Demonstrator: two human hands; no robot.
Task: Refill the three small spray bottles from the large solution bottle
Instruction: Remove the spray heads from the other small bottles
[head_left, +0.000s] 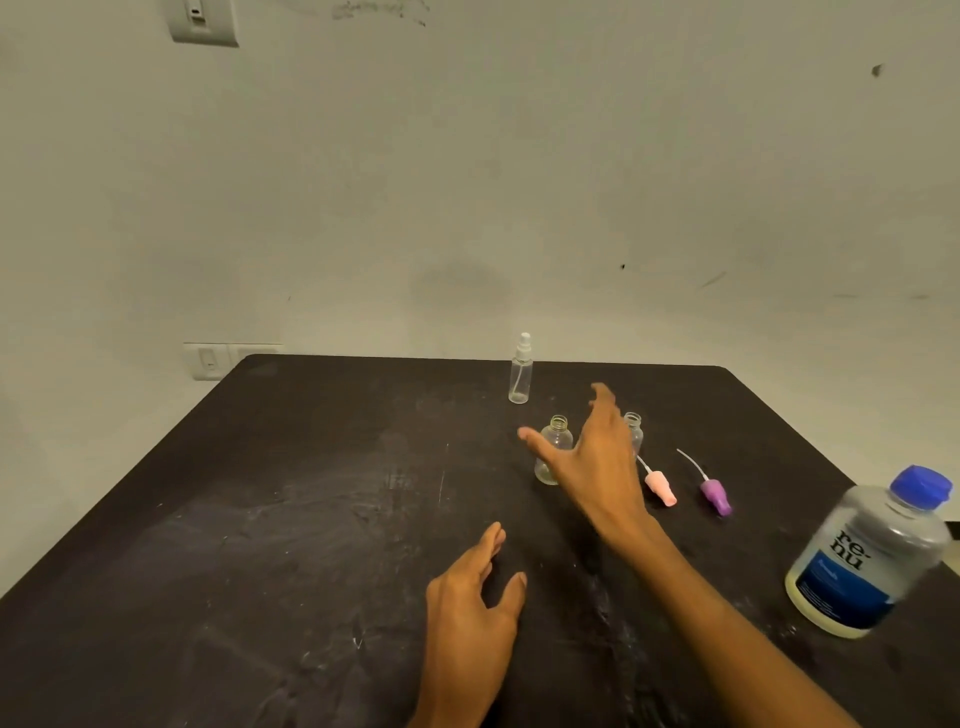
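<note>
Big solution bottle (868, 553) sits at the right edge of the desk (311, 519), upright (looks tilted, prob lens), blue flip cap on, label reads "re-nu" w/ a blue band below; smaller print too blurry to read. Three small spray bottles are mid-desk toward the back: the tall clear one (520, 370) still has its white sprayer on and stands nearest the far edge; a rounder open bottle (554, 450) and a second open bottle (634, 432) stand in front of it, both w/o tops. Two loose sprayer heads lie on the desk just right of those, a pink one (660, 486) and a purple one (716, 496), tubes pointing back-left.

Right hand (597, 457) hovers over the two open bottles, fingers spread, holding nothing. Left hand (470, 592) is nearer the front, fingers relaxed and straight, also holding nothing.

Desk is black, scuffed w/ whitish streaks, rounded far corners. Whole left half is bare surface. Behind it a plain pale wall w/ marks, a wall switch (207, 360) by the desk's back-left corner, another wall plate (203, 22) top left.
</note>
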